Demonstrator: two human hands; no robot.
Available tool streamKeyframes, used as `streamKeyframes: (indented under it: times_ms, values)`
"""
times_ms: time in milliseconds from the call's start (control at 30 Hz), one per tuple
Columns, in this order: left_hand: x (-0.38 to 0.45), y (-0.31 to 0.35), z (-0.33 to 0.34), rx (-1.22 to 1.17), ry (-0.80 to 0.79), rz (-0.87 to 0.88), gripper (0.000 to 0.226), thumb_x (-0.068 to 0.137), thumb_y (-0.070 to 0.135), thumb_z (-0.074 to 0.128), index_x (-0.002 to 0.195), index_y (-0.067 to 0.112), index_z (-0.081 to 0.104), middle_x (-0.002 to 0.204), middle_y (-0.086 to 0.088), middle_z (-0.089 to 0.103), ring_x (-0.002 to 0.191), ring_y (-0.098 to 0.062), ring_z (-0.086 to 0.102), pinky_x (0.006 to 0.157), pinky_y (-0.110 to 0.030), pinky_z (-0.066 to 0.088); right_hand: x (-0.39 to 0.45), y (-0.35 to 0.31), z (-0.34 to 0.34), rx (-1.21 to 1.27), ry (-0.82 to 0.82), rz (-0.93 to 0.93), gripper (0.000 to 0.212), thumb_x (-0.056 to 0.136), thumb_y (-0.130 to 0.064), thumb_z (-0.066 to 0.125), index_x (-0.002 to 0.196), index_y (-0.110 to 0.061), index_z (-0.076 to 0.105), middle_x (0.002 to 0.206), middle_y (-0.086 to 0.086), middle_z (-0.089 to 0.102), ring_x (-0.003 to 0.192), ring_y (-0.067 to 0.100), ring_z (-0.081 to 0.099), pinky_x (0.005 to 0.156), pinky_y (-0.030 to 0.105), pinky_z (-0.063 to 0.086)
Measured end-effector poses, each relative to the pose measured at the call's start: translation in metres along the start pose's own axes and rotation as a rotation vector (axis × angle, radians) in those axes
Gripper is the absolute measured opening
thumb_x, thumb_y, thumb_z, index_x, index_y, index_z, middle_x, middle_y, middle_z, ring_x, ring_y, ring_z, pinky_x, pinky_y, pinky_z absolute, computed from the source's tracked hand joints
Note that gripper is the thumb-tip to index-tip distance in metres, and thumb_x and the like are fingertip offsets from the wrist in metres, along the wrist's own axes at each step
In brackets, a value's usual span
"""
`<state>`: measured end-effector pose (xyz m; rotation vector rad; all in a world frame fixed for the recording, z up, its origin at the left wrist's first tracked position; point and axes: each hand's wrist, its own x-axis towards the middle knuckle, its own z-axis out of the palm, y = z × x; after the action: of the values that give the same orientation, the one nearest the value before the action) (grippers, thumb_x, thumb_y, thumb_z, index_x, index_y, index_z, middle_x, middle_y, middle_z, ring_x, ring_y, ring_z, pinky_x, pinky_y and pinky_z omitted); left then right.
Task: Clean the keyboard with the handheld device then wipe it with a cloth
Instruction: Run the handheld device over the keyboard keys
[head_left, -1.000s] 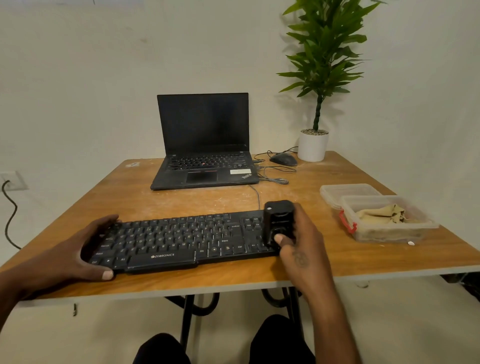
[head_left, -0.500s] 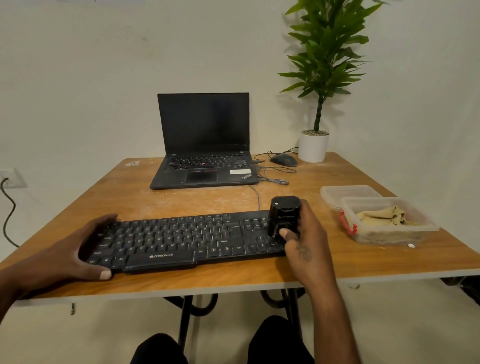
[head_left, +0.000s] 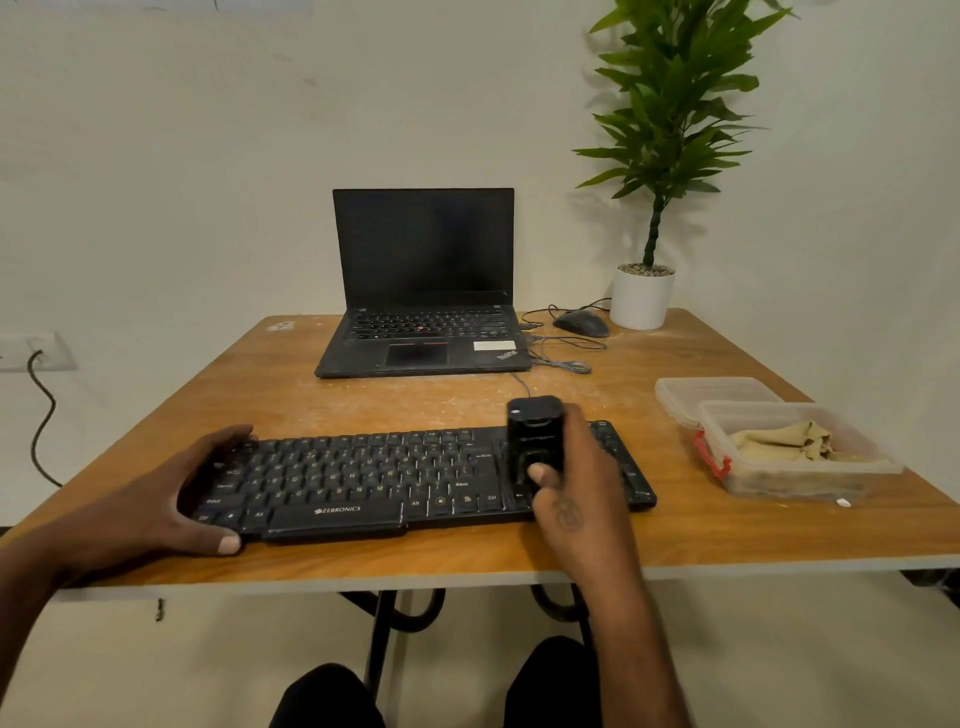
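Note:
A black keyboard (head_left: 374, 475) lies along the near edge of the wooden table (head_left: 363, 400). My left hand (head_left: 171, 499) grips its left end, thumb on the front edge and fingers over the back. My right hand (head_left: 576, 488) holds a black handheld device (head_left: 534, 441) upright on the right part of the keyboard, thumb on its front. A crumpled beige cloth (head_left: 784, 441) lies in a clear plastic box (head_left: 810, 480) at the right.
An open black laptop (head_left: 423, 306) stands at the back centre, with a mouse (head_left: 581, 323) and loose cables to its right. A potted plant (head_left: 644, 296) fills the back right corner. The box's lid (head_left: 711, 389) lies behind it.
My right hand moved the device first a little right, then back left along the keyboard's right part. My left hand has stayed on the left end.

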<state>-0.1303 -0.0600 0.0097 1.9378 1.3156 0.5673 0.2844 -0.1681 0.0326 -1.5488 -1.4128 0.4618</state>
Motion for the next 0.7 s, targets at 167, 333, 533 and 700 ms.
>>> streamKeyframes:
  times_ms: [167, 333, 533, 700]
  values:
    - [-0.002, 0.006, 0.000, 0.018, -0.038, -0.011, 0.124, 0.043, 0.063, 0.097, 0.145, 0.067, 0.027, 0.148, 0.021, 0.044, 0.129, -0.010, 0.053, 0.105, -0.044, 0.048, 0.000, -0.001, -0.002, 0.042, 0.034, 0.039, 0.062, 0.087, 0.016, 0.050, 0.131, -0.027, 0.046, 0.112, -0.007, 0.059, 0.095, -0.003, 0.057, 0.058, 0.008, 0.045]
    - [-0.004, 0.008, -0.001, 0.020, -0.050, -0.025, 0.123, 0.047, 0.060, 0.097, 0.145, 0.068, 0.024, 0.150, 0.019, 0.041, 0.130, -0.011, 0.052, 0.107, -0.043, 0.049, -0.001, 0.001, 0.000, 0.030, 0.144, 0.028, 0.062, 0.084, 0.018, 0.052, 0.134, -0.018, 0.047, 0.113, -0.002, 0.058, 0.092, -0.003, 0.054, 0.061, 0.002, 0.044]
    - [-0.005, 0.010, 0.000, 0.052, -0.049, -0.024, 0.125, 0.047, 0.064, 0.095, 0.146, 0.068, 0.020, 0.151, 0.019, 0.038, 0.131, -0.010, 0.049, 0.107, -0.040, 0.047, -0.010, -0.024, 0.039, 0.094, 0.022, -0.056, 0.063, 0.086, 0.017, 0.051, 0.138, -0.019, 0.046, 0.125, -0.004, 0.053, 0.108, 0.001, 0.052, 0.070, -0.001, 0.042]
    - [-0.005, 0.012, 0.001, 0.062, -0.037, -0.016, 0.125, 0.045, 0.067, 0.094, 0.146, 0.068, 0.020, 0.151, 0.019, 0.037, 0.130, -0.006, 0.047, 0.101, -0.031, 0.047, -0.011, -0.029, 0.044, 0.110, -0.029, -0.033, 0.056, 0.086, 0.018, 0.052, 0.128, -0.020, 0.051, 0.111, 0.003, 0.059, 0.087, -0.008, 0.057, 0.062, 0.002, 0.044]
